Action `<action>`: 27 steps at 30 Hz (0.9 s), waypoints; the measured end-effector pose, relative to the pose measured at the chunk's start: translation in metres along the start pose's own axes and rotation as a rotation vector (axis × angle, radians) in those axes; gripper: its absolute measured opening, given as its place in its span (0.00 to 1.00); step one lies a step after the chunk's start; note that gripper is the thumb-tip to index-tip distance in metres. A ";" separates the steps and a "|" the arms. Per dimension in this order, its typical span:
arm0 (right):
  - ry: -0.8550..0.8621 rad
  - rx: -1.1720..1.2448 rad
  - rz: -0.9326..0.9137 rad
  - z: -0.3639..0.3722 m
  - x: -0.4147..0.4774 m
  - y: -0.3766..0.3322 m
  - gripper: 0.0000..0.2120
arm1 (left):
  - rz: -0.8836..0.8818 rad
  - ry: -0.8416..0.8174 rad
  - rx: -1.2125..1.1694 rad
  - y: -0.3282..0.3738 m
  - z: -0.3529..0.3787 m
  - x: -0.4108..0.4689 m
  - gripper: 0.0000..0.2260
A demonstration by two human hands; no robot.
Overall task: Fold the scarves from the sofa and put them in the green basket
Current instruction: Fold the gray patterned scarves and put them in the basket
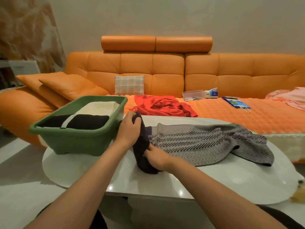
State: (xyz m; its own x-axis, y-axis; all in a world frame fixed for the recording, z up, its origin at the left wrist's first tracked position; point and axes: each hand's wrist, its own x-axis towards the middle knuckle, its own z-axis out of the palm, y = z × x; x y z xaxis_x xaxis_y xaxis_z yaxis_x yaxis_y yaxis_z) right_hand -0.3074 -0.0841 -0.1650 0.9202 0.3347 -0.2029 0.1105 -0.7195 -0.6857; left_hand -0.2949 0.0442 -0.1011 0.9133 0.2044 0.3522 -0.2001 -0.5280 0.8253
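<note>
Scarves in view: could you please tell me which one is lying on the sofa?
The red scarf, crumpled on the sofa. The grey zigzag scarf lies on the table; the cream scarf and black scarf sit folded in the green basket.

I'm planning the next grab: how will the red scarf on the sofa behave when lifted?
The red scarf lies crumpled in soft folds, so it is probably floppy and would drape. Its fringed edge may dangle. Thin folds suggest it is light.
</note>
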 end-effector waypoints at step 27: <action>0.534 -0.102 0.306 -0.146 -0.030 0.110 0.08 | 0.449 -0.300 0.413 -0.018 0.121 -0.020 0.14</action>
State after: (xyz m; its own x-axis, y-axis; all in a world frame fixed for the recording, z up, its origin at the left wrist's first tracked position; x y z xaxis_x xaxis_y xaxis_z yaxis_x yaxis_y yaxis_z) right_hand -0.2682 -0.2620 -0.1323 0.9737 -0.2271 0.0159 -0.1766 -0.7978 -0.5764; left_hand -0.2666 -0.0498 -0.1766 0.8441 -0.3139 0.4347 -0.4853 -0.7920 0.3705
